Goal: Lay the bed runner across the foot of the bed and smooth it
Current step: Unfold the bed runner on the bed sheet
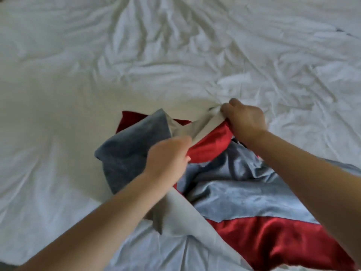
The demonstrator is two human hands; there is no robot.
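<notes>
The bed runner [244, 194], grey-blue velvet with shiny red bands and a pale grey lining, lies bunched in a heap on the white bed [78, 94], near its front edge. My left hand [168, 159] grips a fold of the pale lining near the middle of the heap. My right hand [244, 120] pinches the lining's edge at the heap's far side, fingers curled round it. Part of the runner trails off to the lower right under my right forearm.
The white sheet is wrinkled all over, with deep creases fanning out at the top and right. A small dark mark [340, 30] shows at the far right edge. Broad sheet spreads to the left and beyond the heap.
</notes>
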